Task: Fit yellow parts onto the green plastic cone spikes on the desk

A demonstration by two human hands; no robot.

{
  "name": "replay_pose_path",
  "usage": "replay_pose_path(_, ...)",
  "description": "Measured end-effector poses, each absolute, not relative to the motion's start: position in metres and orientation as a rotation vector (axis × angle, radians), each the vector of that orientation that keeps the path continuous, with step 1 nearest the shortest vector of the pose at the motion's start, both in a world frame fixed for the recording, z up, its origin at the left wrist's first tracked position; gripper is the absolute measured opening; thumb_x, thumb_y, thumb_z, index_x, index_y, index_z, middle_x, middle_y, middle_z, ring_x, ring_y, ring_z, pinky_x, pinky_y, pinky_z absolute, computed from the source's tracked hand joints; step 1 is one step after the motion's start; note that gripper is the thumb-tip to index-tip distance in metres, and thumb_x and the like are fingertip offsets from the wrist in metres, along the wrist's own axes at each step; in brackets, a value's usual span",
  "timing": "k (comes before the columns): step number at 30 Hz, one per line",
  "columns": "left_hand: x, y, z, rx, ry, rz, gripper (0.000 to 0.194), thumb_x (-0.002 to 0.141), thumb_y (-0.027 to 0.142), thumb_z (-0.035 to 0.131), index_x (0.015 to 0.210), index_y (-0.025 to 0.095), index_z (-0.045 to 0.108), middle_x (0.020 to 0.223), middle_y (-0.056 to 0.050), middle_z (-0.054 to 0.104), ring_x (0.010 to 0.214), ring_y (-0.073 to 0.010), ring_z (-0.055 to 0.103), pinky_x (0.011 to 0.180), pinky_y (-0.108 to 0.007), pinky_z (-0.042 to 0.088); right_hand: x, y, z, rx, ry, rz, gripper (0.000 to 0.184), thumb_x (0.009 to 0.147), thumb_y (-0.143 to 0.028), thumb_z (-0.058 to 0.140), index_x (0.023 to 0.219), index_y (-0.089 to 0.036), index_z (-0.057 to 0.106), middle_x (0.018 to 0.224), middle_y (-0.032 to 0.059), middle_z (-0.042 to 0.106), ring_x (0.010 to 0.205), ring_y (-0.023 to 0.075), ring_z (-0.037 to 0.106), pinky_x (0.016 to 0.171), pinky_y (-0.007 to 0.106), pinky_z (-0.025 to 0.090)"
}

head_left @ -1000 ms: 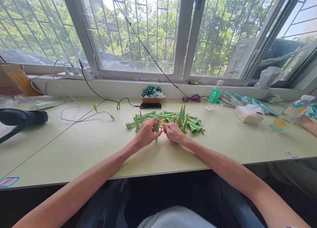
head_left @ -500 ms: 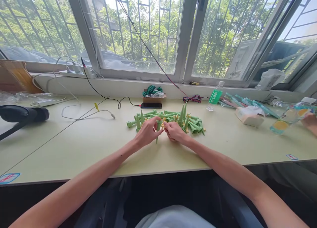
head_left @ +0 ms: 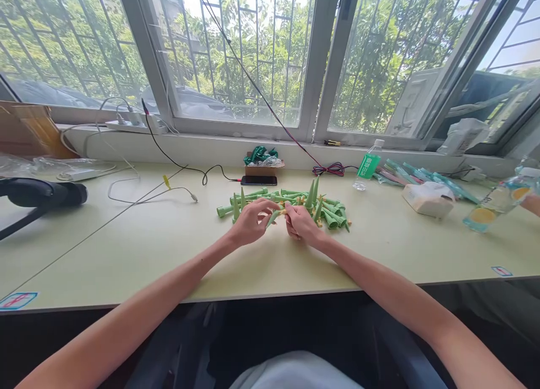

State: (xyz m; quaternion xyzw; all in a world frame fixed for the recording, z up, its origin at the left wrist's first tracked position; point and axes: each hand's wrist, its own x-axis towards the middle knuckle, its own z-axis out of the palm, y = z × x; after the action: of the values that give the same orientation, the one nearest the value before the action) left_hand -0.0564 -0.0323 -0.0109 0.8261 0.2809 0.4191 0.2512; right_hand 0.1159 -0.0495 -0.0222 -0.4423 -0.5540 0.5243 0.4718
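Right now the person at the worktop [head_left: 295,271] has both hands together over its middle, roughly between the front edge and the back. Their left hand [head_left: 250,223] curls its fingers over a green spike [head_left: 272,218], pinching it against the thumb so that it tilts, narrow end slanting down toward the front edge. Their right hand [head_left: 300,222] presses thumb and forefinger on a small yellow piece [head_left: 283,211], the other fingers folded into the palm. The yellow piece meets the spike's upper end; from where I stand I can't tell how far it goes in.

Just beyond the hands, a heap of green spikes [head_left: 331,219] with more yellow bits spreads across the worktop, most of them lying flat. A few stand point up, two tall ones [head_left: 311,196] just behind the right hand and others beside the left.

Toward the back edge, a black phone [head_left: 259,180] lies before a small open carton [head_left: 265,169] of crumpled green wrapping. Farther right, a green-labelled bottle [head_left: 368,166] stands near that same edge, and a tissue pack [head_left: 428,202] sits closer in. At the right end, another person's arm [head_left: 531,204] shows behind a clear bottle [head_left: 481,215].
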Motion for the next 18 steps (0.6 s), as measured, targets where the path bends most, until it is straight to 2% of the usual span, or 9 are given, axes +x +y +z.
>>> replay_pose_path(3, -0.0563, -0.0341, -0.0101, 2.196, 0.674, 1.140, 0.020, 0.085, 0.025, 0.062, 0.104, 0.019, 0.067, 0.110, -0.009, 0.059, 0.092, -0.0174, 0.066, 0.083, -0.036, 0.062, 0.1152, -0.0516, -0.0197, -1.010, -1.361, 1.268, 0.052, 0.094, -0.055, 0.044, 0.055, -0.022, 0.034, 0.033, -0.0081, 0.031, 0.027, 0.0066, 0.025, 0.029, 0.021, 0.022)
replay_pose_path(6, -0.0558, -0.0358, -0.0088, 2.141, 0.687, 1.180, 0.022, 0.083, 0.029, 0.067, 0.102, 0.019, 0.069, 0.107, -0.008, 0.059, 0.092, -0.0173, 0.066, 0.088, -0.039, 0.061, 0.1138, -0.0543, -0.0182, -0.983, -1.392, 1.235, 0.056, 0.092, -0.059, 0.046, 0.052, -0.022, 0.034, 0.033, -0.0071, 0.032, 0.027, 0.0066, 0.028, 0.030, 0.022, 0.022)
replay_pose_path(13, -0.0543, -0.0382, -0.0058, 2.097, 0.678, 1.225, 0.022, 0.083, 0.038, 0.069, 0.092, 0.018, 0.070, 0.096, -0.006, 0.062, 0.072, -0.0132, 0.066, 0.069, -0.034, 0.065, 0.1126, -0.0559, -0.0208, -0.994, -1.499, 1.093, 0.059, 0.092, -0.060, 0.043, 0.048, -0.022, 0.035, 0.032, -0.0048, 0.035, 0.026, 0.0079, 0.032, 0.030, 0.023, 0.024)
replay_pose_path(18, -0.0536, -0.0386, -0.0058, 2.327, 0.624, 1.342, 0.018, 0.086, 0.034, 0.065, 0.084, 0.017, 0.070, 0.087, -0.006, 0.065, 0.072, -0.0129, 0.063, 0.059, -0.025, 0.061, 0.1127, -0.0542, -0.0244, -1.010, -1.558, 1.016, 0.059, 0.093, -0.062, 0.040, 0.049, -0.022, 0.037, 0.032, -0.0050, 0.036, 0.026, 0.0082, 0.033, 0.032, 0.023, 0.027)
